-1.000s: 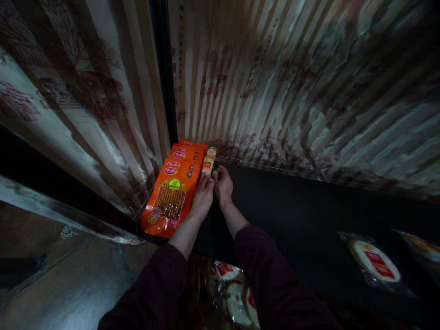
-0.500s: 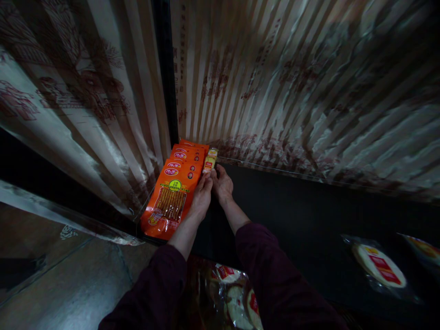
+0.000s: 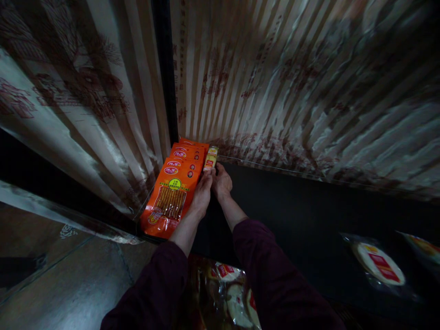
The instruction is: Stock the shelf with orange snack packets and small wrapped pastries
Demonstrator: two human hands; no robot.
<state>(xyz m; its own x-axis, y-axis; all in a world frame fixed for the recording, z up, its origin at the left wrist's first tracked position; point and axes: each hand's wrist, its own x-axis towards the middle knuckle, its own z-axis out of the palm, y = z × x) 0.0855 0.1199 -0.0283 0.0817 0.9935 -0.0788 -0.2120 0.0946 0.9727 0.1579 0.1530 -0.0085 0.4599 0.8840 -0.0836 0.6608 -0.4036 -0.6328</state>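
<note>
A row of several orange snack packets [image 3: 172,195] lies overlapping at the left end of a dark shelf [image 3: 309,215]. Beside it, at the back, stands a small yellow and red packet [image 3: 210,158]. My left hand [image 3: 202,191] rests against the right edge of the orange packets, its fingertips reaching the small packet's lower end. My right hand [image 3: 222,182] is close beside it, fingers pinched on the same small packet.
Striped, patterned panels [image 3: 275,82] rise behind and left of the shelf. Clear packets with round contents [image 3: 376,263] lie at the shelf's right. More such packets [image 3: 227,298] sit in a bag below my arms. A stone floor [image 3: 62,279] shows at lower left.
Both hands have shifted slightly toward the back of the shelf, and the small yellow packet has gone with them, standing a little more upright.
</note>
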